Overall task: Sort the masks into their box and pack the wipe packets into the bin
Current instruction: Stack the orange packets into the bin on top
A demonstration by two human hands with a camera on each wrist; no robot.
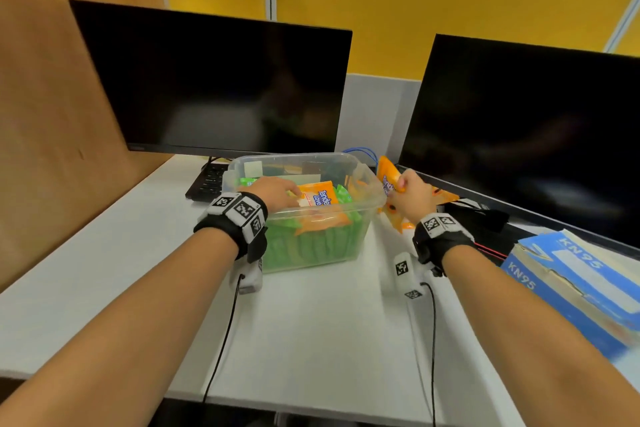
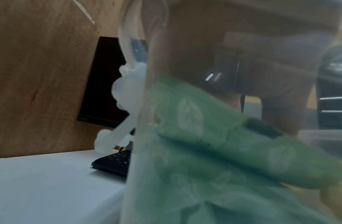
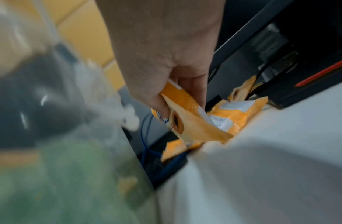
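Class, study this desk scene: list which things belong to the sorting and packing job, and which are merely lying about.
Part of the job:
- clear plastic bin
- green wipe packets inside it
- orange wipe packet under the left hand
- orange wipe packet gripped by the right hand
- blue KN95 mask box

Lying about:
- two black monitors
- black keyboard
- blue cable

Two dark screens on a white office desk

A black monitor (image 1: 211,80) stands far left on the white desk (image 1: 311,322), and a second monitor (image 1: 526,135) stands to the right, both screens dark. A black keyboard (image 1: 207,182) lies under the left monitor's near edge. Blue cable loops (image 1: 363,152) show between the two monitors. Yellow partition panels (image 1: 433,3) rise behind, and a brown wooden panel (image 1: 52,114) closes the left side.
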